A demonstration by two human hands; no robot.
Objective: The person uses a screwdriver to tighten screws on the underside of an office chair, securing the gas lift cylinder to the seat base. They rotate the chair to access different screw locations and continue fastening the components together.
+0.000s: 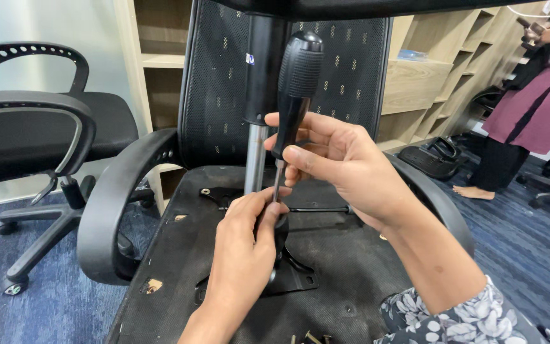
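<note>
both hands grip the screwdriver (295, 89): right hand (338, 162) above left hand (249, 239).

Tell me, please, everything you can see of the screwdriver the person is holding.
The screwdriver stands almost upright, tip down, over the upturned underside of the chair. Its handle is black, thick and rounded at the top, with a ribbed grip that looks like rubber. A thin metal shaft runs down from it. The right hand grips the handle's narrow lower part; the left hand closes around the tip, hiding it.
</note>
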